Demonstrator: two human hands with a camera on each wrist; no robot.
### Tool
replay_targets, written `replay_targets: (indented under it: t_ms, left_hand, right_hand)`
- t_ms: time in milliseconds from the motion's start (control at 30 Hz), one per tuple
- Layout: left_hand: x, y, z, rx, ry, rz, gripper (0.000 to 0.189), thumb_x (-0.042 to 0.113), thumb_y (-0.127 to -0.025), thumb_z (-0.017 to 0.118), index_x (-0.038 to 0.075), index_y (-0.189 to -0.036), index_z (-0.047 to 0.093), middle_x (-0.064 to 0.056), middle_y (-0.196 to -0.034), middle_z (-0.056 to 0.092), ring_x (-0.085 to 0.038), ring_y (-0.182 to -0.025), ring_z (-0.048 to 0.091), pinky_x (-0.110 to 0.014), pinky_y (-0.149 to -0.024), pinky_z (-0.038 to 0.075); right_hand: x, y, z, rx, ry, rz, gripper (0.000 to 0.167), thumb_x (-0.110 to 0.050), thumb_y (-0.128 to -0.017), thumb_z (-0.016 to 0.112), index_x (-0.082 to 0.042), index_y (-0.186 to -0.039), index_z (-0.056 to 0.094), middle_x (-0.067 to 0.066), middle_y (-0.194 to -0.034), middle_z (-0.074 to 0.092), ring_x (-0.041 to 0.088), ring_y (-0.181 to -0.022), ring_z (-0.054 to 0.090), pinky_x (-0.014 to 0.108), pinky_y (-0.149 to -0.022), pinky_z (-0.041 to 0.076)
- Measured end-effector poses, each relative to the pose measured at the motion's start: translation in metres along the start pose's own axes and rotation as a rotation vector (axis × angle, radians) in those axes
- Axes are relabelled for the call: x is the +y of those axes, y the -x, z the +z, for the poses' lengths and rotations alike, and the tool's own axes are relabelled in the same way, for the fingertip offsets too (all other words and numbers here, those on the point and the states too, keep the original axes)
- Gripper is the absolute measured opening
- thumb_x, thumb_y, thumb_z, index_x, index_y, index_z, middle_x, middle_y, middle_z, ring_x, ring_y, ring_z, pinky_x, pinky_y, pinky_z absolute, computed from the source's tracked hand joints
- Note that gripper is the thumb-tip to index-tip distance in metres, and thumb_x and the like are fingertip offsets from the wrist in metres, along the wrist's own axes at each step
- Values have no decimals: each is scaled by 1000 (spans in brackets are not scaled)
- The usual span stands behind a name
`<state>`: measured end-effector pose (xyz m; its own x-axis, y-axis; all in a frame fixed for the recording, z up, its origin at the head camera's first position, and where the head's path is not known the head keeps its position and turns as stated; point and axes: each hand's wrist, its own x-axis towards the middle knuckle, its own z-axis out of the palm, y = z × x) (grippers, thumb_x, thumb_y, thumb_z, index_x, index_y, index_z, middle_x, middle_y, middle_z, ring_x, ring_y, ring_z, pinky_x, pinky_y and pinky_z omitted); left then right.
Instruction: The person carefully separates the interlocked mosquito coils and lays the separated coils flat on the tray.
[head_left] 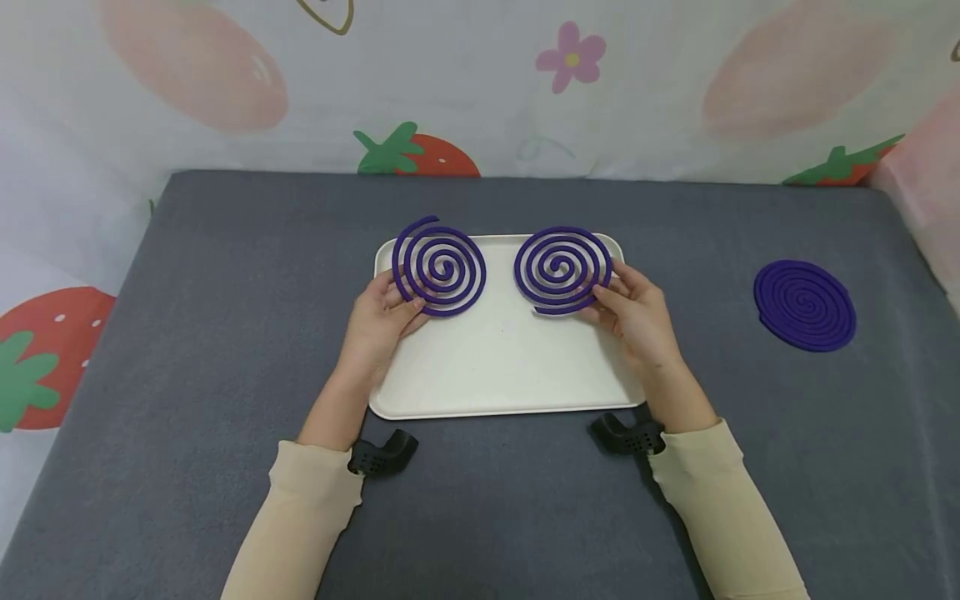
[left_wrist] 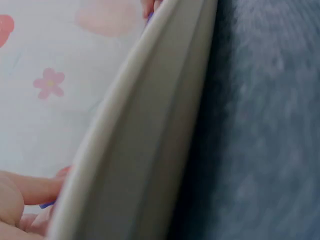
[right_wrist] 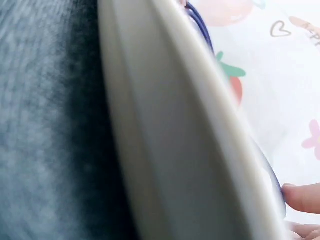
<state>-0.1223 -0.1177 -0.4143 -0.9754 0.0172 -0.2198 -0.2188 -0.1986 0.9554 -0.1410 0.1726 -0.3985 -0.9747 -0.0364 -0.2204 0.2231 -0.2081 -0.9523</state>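
Observation:
In the head view my left hand (head_left: 378,321) pinches a purple spiral mosquito coil (head_left: 445,269) by its lower left edge. The outer end of this coil stands slightly away at the top. A matching single coil (head_left: 557,266) is held by my right hand (head_left: 637,321) at its lower right edge. Both coils are apart from each other, over the far part of a white rectangular tray (head_left: 510,367). The tray's side wall (left_wrist: 130,135) fills much of the left wrist view. Only part of my right thumb (right_wrist: 302,198) and fingers shows in the right wrist view.
A denser purple coil disc (head_left: 805,306), its turns lying close together, rests on the grey cloth-covered table (head_left: 225,333) to the right of the tray. Behind the table hangs a white curtain (head_left: 510,100) printed with strawberries and flowers.

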Motion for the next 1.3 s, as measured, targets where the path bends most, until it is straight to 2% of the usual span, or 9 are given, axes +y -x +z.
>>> replay_targets:
  t_ms: [133, 333, 467, 633, 767, 933, 1133, 1233, 1300]
  left_hand:
    - [-1, 0, 2, 77, -45, 27, 46, -9, -93, 50, -3, -137, 38, -25, -125, 55, -28, -113, 57, -25, -84, 52]
    - [0, -1, 4, 104, -18, 44, 41, -10, -95, 45, -5, -136, 40, -26, -126, 55, -28, -113, 57, -25, -85, 51]
    - [1, -1, 4, 103, 14, 51, 46, -11, -96, 36, -5, -141, 33, -24, -135, 47, -27, -121, 51, -25, -92, 47]
    - [4, 0, 3, 141, 20, 59, 56, -14, -94, 36, -3, -147, 21, -21, -147, 32, -23, -133, 37, -23, -103, 37]
    - [7, 2, 2, 163, 8, 82, 59, -16, -93, 37, -3, -147, 19, -18, -152, 24, -20, -138, 27, -20, -106, 30]
    - [8, 4, 2, 160, -42, 125, 61, -14, -93, 39, -1, -148, 18, -13, -155, 18, -15, -140, 20, -18, -107, 27]
    - [9, 7, 5, 260, -106, 215, 55, -11, -92, 47, 2, -144, 34, -7, -151, 30, -11, -136, 29, -18, -106, 29]
    - [10, 10, 7, 300, -89, 286, 47, -10, -92, 49, 0, -137, 43, -11, -142, 43, -14, -131, 40, -21, -104, 35]
    - [9, 12, 10, 289, -53, 318, 41, -9, -92, 49, -3, -133, 46, -14, -135, 50, -17, -125, 47, -23, -103, 38]
  right_hand:
    - [2, -1, 0, 22, 14, -40, 53, 11, -94, 44, 7, -144, 26, 3, -99, 61, 9, -84, 64, 23, -75, 55]
    - [2, -2, 0, 47, 41, -38, 50, 9, -95, 45, 8, -143, 29, 0, -96, 61, 7, -88, 63, 20, -77, 54]
    - [0, -1, 2, 64, 84, -4, 52, 7, -96, 44, 7, -144, 25, 10, -112, 56, 8, -95, 60, 20, -84, 51]
    - [-3, 0, 4, 109, 175, 13, 54, 3, -95, 48, 6, -145, 25, 22, -139, 41, 18, -120, 49, 20, -95, 44]
    - [-5, -1, 5, 145, 220, -8, 52, 4, -94, 50, 7, -142, 31, 23, -142, 39, 23, -129, 41, 21, -100, 40]
    - [-6, -2, 4, 169, 270, -44, 50, 2, -93, 52, 6, -141, 36, 21, -143, 39, 22, -132, 38, 24, -105, 35]
    - [-5, -1, 0, 236, 294, -135, 42, 0, -93, 54, 5, -134, 47, 18, -136, 49, 19, -126, 46, 24, -101, 40]
    - [-8, 0, -6, 244, 209, -163, 37, 1, -92, 54, 8, -129, 51, 18, -125, 55, 20, -116, 52, 21, -94, 45]
    - [-11, 1, -13, 224, 112, -178, 35, 3, -92, 53, 10, -126, 51, 17, -117, 57, 21, -109, 55, 20, -90, 47]
